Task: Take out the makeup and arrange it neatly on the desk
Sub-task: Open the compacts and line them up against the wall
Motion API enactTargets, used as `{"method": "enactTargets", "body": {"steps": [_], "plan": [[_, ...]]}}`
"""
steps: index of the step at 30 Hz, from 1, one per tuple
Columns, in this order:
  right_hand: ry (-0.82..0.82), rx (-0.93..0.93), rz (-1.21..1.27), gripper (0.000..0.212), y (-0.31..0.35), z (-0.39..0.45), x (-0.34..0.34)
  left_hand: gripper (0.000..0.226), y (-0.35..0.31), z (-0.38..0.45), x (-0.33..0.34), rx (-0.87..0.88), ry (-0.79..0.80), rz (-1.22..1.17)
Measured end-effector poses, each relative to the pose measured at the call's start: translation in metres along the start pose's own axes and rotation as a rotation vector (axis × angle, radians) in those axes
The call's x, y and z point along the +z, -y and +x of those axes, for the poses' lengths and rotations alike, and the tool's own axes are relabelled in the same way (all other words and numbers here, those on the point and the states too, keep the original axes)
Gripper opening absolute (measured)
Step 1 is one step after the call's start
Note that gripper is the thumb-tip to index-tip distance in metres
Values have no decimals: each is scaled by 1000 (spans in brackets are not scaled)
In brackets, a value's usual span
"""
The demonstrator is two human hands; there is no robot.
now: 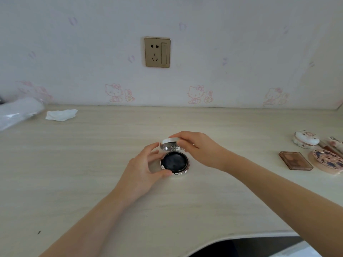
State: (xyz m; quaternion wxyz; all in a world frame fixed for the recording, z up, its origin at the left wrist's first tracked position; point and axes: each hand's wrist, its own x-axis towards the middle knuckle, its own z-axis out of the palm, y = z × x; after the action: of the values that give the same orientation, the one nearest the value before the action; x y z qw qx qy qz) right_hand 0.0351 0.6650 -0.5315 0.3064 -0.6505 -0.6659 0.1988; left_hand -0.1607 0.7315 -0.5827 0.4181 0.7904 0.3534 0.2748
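Mid-desk [92, 164] | left grip [143, 167] – curled round compact base [174, 162] | right grip [196, 145] – pinching raised lid [170, 142]

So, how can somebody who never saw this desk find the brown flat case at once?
Follow the desk to its right edge, where several makeup pieces lie together. The brown case is the leftmost of them, beside a round flowered compact. It alone is rectangular and see-through brown; the others are round and pale.

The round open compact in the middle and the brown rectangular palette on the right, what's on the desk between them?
In the head view, only the right hand and its forearm cross that stretch; the pale wood-grain desk there is otherwise bare.
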Motion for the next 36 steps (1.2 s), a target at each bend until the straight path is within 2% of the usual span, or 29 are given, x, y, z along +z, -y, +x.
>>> {"method": "enactTargets", "body": {"steps": [11,19,25,28,32,36], "plan": [[3,95,135,29,5,8,-3,78,0,1,-3,-32,22,4],[26,76,187,26,5,1,1,34,-2,-3,-5,55,14,87],[55,93,195,29,4,-8,1,34,-2,-4,-5,89,35,136],[-7,139,204,36,1,-11,6,37,-4,-7,-5,110,21,152],[-173,178,218,48,-2,-31,18,41,-9,-12,-5,159,-67,193],[-145,189,38,70,-6,-49,32,36,-11,-14,-3,246,-119,269]]}}
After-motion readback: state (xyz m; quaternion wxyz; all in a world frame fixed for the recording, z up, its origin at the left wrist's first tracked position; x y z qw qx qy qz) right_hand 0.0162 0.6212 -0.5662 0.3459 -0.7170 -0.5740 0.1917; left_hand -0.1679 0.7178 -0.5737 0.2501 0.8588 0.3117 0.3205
